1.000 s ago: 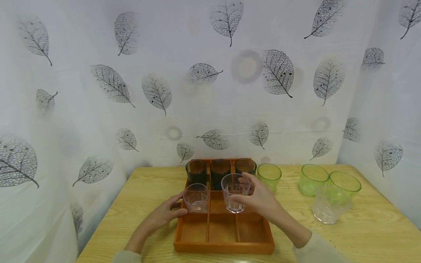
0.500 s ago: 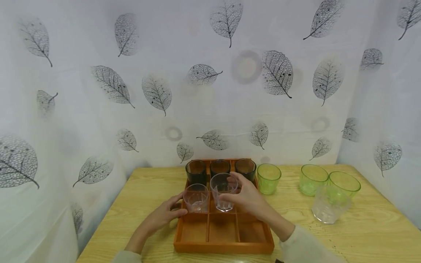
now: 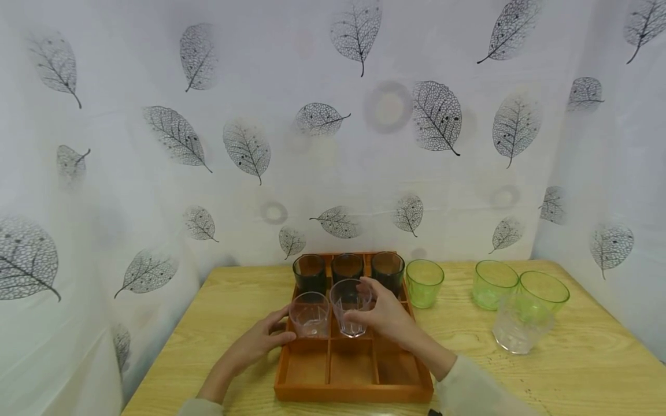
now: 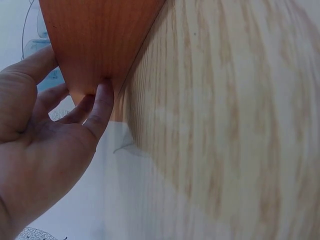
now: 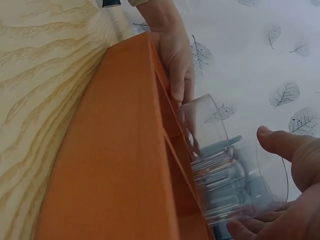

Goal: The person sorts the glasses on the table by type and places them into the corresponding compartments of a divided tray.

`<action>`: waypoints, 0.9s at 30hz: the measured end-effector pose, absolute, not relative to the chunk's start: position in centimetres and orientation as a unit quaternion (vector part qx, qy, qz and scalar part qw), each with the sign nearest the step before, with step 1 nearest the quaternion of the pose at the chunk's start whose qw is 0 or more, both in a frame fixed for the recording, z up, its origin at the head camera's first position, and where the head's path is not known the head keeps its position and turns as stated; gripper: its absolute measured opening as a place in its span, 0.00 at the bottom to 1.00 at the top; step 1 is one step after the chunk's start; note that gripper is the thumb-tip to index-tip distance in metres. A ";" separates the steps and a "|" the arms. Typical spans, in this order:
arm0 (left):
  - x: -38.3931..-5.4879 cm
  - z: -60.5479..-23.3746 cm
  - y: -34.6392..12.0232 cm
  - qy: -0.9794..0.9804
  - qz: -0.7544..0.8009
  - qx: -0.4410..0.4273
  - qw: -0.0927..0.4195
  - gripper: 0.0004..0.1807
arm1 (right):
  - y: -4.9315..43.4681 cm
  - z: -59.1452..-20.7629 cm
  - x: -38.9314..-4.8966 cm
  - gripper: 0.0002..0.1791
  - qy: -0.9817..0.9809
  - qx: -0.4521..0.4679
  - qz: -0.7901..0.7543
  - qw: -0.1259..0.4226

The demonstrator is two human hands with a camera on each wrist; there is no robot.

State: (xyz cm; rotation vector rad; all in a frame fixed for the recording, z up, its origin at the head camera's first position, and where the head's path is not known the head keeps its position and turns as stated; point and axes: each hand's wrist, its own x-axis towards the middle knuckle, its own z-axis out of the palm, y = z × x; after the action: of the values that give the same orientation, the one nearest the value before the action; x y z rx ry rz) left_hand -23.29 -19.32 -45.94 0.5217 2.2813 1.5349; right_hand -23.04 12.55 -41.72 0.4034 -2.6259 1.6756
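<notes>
An orange-brown wooden divided tray (image 3: 354, 393) stands on the table. My right hand (image 3: 387, 315) grips a clear tumbler (image 3: 344, 306) by its side, thumb in front and fingers behind, upright over the tray's middle compartment. Seen from the right wrist, the tumbler's fluted base (image 5: 220, 187) is close to the tray's top edge. Another clear tumbler (image 3: 309, 318) sits in the left compartment of the same row. Beside it, my left hand (image 3: 252, 345) holds the tray's left wall, with fingers (image 4: 102, 102) against the outer face and the thumb at the rim.
Three dark tumblers (image 3: 310, 280) fill the tray's back row. Right of the tray stands a green tumbler (image 3: 424, 286). Farther right are two more green tumblers (image 3: 494, 289) and a clear tumbler (image 3: 512, 335) in front of them. A leaf-patterned curtain (image 3: 322, 167) hangs behind the table.
My right hand has carried the clear tumbler leftward, from the right part of the row to the middle compartment, then slightly lower. The left hand has stayed at the tray's left wall.
</notes>
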 end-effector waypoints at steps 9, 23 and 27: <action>-23.3 -46.1 -19.3 0.808 0.534 0.184 0.166 0.41 | 12.8 -42.2 -22.6 0.51 -0.840 0.126 0.528 -0.023; -23.3 -46.2 -19.2 0.807 0.536 0.186 0.164 0.40 | 16.5 -41.1 -20.5 0.42 -0.804 0.144 0.576 -0.029; -23.3 -46.1 -19.2 0.809 0.534 0.186 0.161 0.41 | 18.1 -40.9 -19.9 0.41 -0.806 0.141 0.574 -0.022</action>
State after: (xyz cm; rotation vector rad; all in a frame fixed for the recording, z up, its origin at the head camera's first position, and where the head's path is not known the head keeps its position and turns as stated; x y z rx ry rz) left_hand -23.31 -19.16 -46.05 0.5308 2.3106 1.5234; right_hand -19.91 18.11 -40.94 0.4508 -2.5691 1.8282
